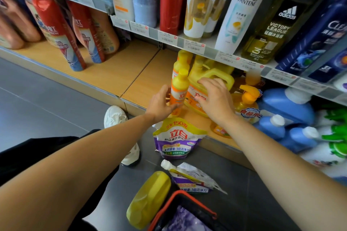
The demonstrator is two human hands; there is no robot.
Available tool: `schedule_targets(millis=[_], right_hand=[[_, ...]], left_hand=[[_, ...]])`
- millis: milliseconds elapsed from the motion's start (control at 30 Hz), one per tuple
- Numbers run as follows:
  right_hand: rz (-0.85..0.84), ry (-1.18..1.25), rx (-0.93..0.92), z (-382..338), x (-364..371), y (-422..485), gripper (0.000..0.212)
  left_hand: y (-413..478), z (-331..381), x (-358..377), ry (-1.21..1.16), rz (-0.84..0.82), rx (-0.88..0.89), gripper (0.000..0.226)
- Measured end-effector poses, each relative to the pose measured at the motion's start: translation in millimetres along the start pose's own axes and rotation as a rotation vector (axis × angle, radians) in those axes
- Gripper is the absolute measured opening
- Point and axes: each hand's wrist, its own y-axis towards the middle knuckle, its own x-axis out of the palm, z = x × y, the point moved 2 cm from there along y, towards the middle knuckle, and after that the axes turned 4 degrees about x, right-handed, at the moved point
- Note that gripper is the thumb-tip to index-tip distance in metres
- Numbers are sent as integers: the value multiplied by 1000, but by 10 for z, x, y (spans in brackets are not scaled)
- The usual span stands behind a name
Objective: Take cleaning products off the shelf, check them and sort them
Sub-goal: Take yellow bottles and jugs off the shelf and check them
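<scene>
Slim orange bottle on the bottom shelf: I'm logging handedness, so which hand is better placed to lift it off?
Left. The left hand curls its thumb and fingers round the slim orange bottle; the right hand is spread open at the yellow jug beside it.

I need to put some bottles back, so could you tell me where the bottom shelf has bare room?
The bare wooden board between the red cans and the small yellow bottle is free. Right of the yellow jug it is crowded with blue jugs.
</scene>
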Motion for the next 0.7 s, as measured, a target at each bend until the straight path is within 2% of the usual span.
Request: schedule_targets(millis=[100, 167, 267, 400, 500, 600, 700], right_hand=[[-103, -255, -65, 167, 96, -161, 75], [-126, -331, -88, 206, 163, -219, 87], [-123, -408, -94, 229, 195, -218, 90], [-150, -512, -153, 290, 202, -217, 87], [-188, -524, -176, 300, 183, -221, 87], [-250, -456, -175, 310, 149, -212, 88], [-316, -298, -141, 294, 77, -240, 86]], left_hand=[[53, -56, -63, -33, -7, -6, 62], [56, -86, -63, -28, -19, -26, 73], [32, -114, 7, 10, 45, -78, 78], [93, -115, 20, -9, 82, -130, 60], [152, -94, -2, -32, 19, -117, 58], [145, -86, -17, -55, -36, -150, 66], [56, -142, -69, 83, -87, -209, 74]])
